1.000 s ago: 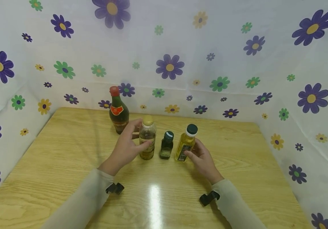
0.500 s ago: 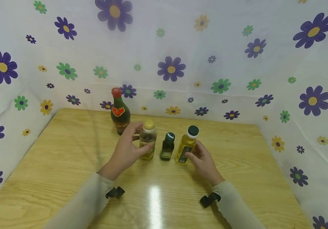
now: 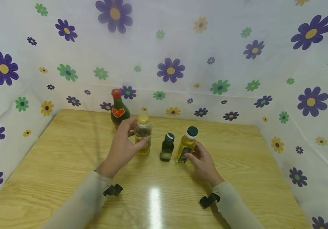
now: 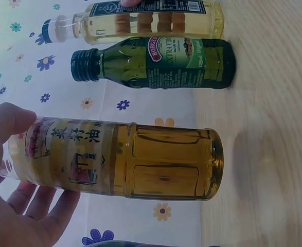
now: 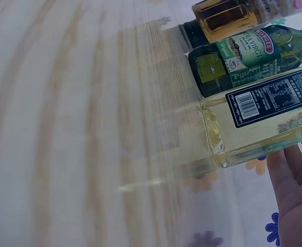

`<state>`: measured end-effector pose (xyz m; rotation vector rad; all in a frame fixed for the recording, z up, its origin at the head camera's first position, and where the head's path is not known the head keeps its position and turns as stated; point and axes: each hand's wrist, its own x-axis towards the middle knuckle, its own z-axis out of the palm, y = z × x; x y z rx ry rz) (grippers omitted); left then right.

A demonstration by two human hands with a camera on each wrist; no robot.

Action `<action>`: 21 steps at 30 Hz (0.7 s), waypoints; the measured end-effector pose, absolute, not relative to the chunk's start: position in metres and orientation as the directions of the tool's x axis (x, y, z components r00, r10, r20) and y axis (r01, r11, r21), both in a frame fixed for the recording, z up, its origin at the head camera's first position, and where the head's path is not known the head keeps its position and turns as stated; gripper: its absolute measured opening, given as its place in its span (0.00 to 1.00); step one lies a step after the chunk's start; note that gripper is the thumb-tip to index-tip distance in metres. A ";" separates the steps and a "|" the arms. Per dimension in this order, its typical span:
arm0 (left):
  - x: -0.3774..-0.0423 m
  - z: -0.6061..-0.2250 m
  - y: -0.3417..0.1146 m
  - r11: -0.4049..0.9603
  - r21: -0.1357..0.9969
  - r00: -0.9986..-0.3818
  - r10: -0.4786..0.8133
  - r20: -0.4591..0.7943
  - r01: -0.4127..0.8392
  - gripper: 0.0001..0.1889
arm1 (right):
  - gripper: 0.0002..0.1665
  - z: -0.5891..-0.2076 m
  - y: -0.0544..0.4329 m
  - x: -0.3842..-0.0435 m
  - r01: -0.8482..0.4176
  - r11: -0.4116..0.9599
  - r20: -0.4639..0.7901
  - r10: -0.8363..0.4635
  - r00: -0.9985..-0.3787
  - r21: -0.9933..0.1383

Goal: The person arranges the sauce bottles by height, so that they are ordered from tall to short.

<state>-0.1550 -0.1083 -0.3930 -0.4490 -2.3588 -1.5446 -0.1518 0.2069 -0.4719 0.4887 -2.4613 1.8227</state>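
My left hand (image 3: 121, 149) grips a clear oil bottle with a gold cap (image 3: 143, 133); thumb in front, fingers behind. In the left wrist view this bottle (image 4: 166, 162) shows amber oil, and its base appears slightly off the wood, with a shadow apart from it. On the right, my right hand (image 3: 205, 163) holds a pale yellow oil bottle with a dark green cap (image 3: 187, 144), its base at the table. Between them stands a small dark green olive oil bottle (image 3: 167, 148), touched by neither hand. In the right wrist view the yellow bottle's label and barcode (image 5: 246, 105) show.
Behind my left hand stands a taller dark green bottle with a red cap (image 3: 119, 109), partly hidden by my fingers. Everything is on a light wooden table (image 3: 232, 152). A white flowered cloth (image 3: 141, 41) rises behind the table and along both sides.
My left hand has moved leftward and slightly up with the gold-capped bottle, widening the gap to the olive oil bottle. My right hand and its bottle stay about where they were.
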 end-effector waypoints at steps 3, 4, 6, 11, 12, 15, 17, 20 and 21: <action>-0.159 -0.392 -0.110 0.385 0.816 -0.898 0.099 0.429 0.432 0.37 | 0.33 -0.471 0.207 -0.151 -0.266 0.265 0.210 -0.224 -0.952 -0.927; -0.161 -0.392 -0.110 0.388 0.812 -0.895 0.099 0.434 0.436 0.37 | 0.33 -0.471 0.207 -0.151 -0.264 0.265 0.208 -0.223 -0.952 -0.927; -0.163 -0.392 -0.111 0.389 0.809 -0.893 0.099 0.438 0.440 0.37 | 0.33 -0.471 0.207 -0.151 -0.260 0.266 0.203 -0.224 -0.953 -0.928; -0.170 -0.391 -0.113 0.380 0.817 -0.896 0.088 0.436 0.435 0.36 | 0.33 -0.472 0.207 -0.151 -0.258 0.266 0.201 -0.225 -0.953 -0.929; -0.172 -0.391 -0.113 0.382 0.818 -0.897 0.084 0.433 0.431 0.36 | 0.33 -0.472 0.207 -0.152 -0.257 0.267 0.199 -0.226 -0.954 -0.929; -0.176 -0.391 -0.114 0.393 0.823 -0.906 0.071 0.416 0.409 0.36 | 0.33 -0.472 0.208 -0.151 -0.249 0.271 0.190 -0.226 -0.955 -0.930; -0.179 -0.392 -0.115 0.402 0.827 -0.914 0.066 0.401 0.392 0.37 | 0.34 -0.472 0.208 -0.151 -0.248 0.277 0.188 -0.226 -0.956 -0.928; -0.183 -0.392 -0.116 0.409 0.833 -0.922 0.065 0.382 0.374 0.38 | 0.34 -0.471 0.208 -0.151 -0.250 0.289 0.188 -0.224 -0.956 -0.924; -0.184 -0.393 -0.116 0.410 0.834 -0.924 0.065 0.376 0.369 0.38 | 0.34 -0.471 0.208 -0.151 -0.252 0.292 0.190 -0.225 -0.956 -0.923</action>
